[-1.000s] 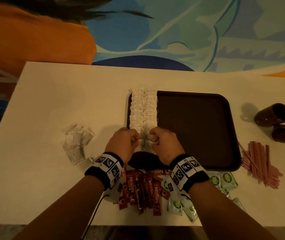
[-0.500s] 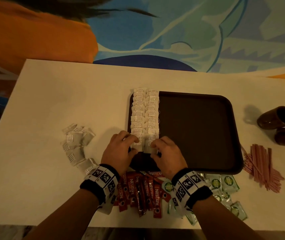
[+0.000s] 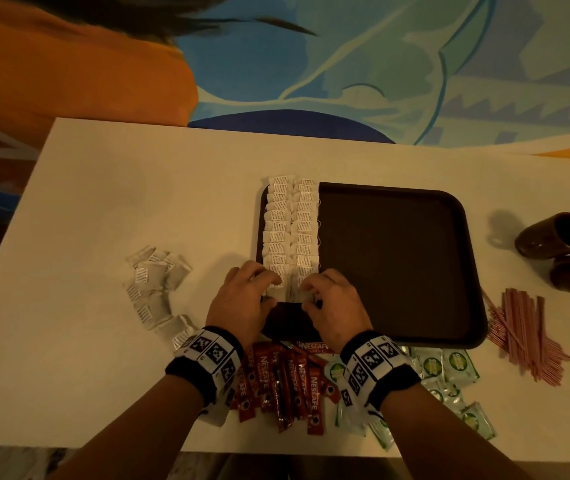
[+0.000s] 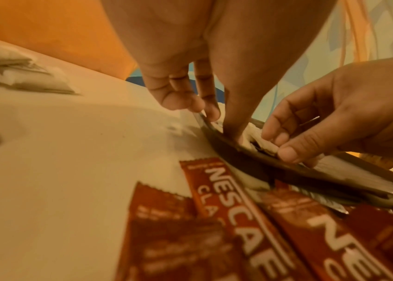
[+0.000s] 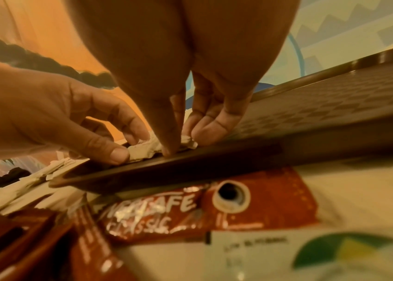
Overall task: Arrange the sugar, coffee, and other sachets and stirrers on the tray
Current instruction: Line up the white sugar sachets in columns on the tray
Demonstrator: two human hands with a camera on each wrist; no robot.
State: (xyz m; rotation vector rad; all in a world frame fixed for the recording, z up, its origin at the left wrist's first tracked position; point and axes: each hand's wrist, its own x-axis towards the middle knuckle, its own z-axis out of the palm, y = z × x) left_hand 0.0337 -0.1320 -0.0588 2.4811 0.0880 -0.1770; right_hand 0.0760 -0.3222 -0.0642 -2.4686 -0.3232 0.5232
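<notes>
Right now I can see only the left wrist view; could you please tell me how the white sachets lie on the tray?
Observer: The white sachets form two columns along the left edge of the tray.
Operator: Thank you. Where are the stirrers?
Observer: The stirrers lie heaped on the table, right of the tray.
Operator: And the green sachets?
Observer: The green sachets lie on the table by the tray's near right corner.
</notes>
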